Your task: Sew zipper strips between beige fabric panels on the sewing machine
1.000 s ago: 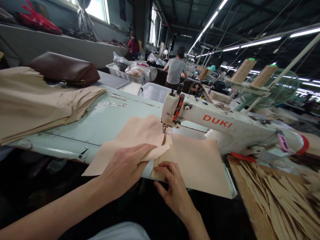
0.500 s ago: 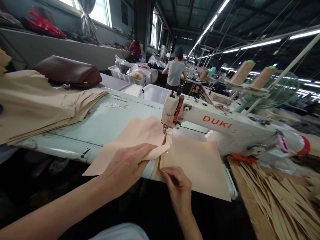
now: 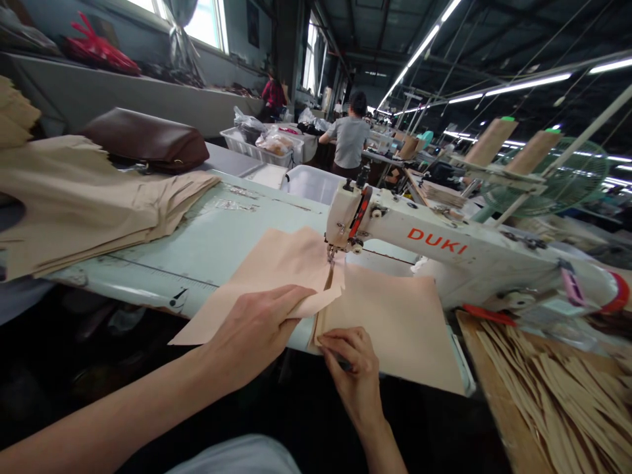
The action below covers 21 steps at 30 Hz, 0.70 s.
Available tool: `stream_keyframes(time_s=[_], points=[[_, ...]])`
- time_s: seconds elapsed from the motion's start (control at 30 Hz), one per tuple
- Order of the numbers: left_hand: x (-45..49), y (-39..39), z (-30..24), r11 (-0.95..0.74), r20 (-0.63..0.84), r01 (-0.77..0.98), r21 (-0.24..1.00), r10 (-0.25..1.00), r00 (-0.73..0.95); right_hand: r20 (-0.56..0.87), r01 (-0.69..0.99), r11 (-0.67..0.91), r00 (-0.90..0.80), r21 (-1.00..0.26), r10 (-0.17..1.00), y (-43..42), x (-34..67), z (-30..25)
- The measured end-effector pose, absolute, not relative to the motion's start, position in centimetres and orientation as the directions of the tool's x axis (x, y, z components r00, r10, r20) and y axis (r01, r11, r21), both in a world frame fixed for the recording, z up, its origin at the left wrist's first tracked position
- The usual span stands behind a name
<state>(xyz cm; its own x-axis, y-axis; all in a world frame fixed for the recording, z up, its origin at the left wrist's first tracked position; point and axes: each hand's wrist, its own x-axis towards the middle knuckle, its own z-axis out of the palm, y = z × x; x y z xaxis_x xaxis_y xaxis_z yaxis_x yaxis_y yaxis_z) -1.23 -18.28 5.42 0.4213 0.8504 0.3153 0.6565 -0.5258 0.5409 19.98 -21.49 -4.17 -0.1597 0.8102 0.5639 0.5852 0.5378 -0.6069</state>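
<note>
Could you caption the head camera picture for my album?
Left hand and right hand grip beige material at a DUKI sewing machine, a brown bag lying beyond.

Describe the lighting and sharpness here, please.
In the head view, the window glares white and the space under the table sinks into near-black; also in the head view, the lettering on the sewing machine is readable, while the distant fan looks soft.

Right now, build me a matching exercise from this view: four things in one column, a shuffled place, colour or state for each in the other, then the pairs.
Things
1. Bag
2. Spools
3. Strips
4. Left hand

Matches
A. Green-topped
B. Holding a beige flap
C. On the board at lower right
D. Dark brown

Pairs: 1-D, 2-A, 3-C, 4-B
</note>
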Motion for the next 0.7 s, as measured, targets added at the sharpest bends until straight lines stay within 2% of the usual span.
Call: stream_keyframes(time_s=[0.27, 0.43, 0.5, 0.6, 0.7], points=[[-1.1, -18.7, 4.6, -0.545, 0.322, 0.631, 0.551, 0.837, 0.442, 0.580, 0.630, 0.553, -0.192, -0.545, 0.791, -21.4, 19.8, -4.9], [-1.2, -19.0, 4.0, -0.588, 0.346, 0.627, 0.511, 0.808, 0.477, 0.586, 0.669, 0.563, -0.230, -0.484, 0.777, -21.5, 19.7, -4.8], [-1.2, -19.2, 3.1, -0.643, 0.393, 0.618, 0.453, 0.766, 0.509, 0.586, 0.692, 0.566, -0.250, -0.449, 0.771, -21.7, 19.6, -4.7], [-1.3, -20.0, 0.6, -0.765, 0.493, 0.582, 0.275, 0.632, 0.598, 0.609, 0.724, 0.562, -0.248, -0.400, 0.753, -22.2, 19.5, -5.0], [-1.4, -20.7, -2.6, -0.804, 0.504, 0.579, 0.133, 0.558, 0.659, 0.650, 0.724, 0.575, -0.233, -0.382, 0.724, -22.6, 19.4, -5.5]])
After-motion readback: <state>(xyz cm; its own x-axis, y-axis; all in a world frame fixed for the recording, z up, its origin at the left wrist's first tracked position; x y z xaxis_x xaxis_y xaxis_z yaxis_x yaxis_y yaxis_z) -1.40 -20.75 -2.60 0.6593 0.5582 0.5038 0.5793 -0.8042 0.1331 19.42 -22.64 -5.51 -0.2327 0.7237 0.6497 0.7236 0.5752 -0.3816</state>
